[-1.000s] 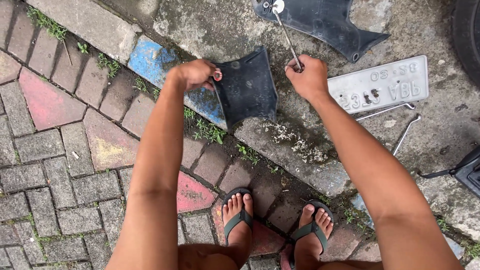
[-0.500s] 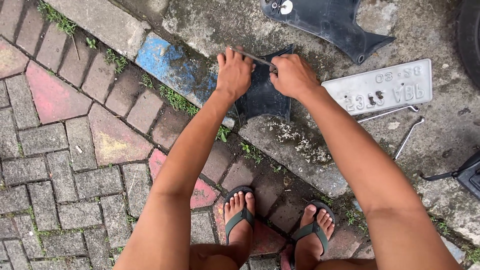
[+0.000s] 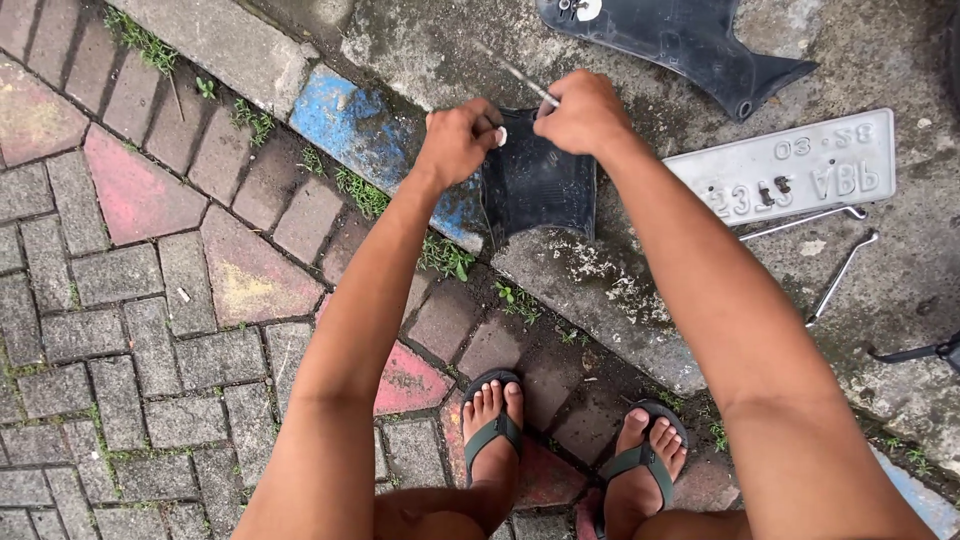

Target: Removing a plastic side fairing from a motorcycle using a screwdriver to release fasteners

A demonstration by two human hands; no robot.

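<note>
Upper centre of frame: both hands meet over a small black plastic panel (image 3: pixel 538 185) lying on the concrete kerb (image 3: pixel 610 290); left hand (image 3: pixel 458 142) has its fingers pinched on a small white piece (image 3: pixel 501 136) at the panel's top edge; right hand (image 3: pixel 583 112) is clenched on a thin metal tool (image 3: pixel 515 73), shaft pointing to upper left; a larger black fairing piece (image 3: pixel 680 40) lies at top right; a grey number plate (image 3: pixel 790 172) sits just right of the panel; two bent metal rods (image 3: pixel 835 275) lie below the plate; brick paving (image 3: pixel 150 300) fills the left side.
</note>
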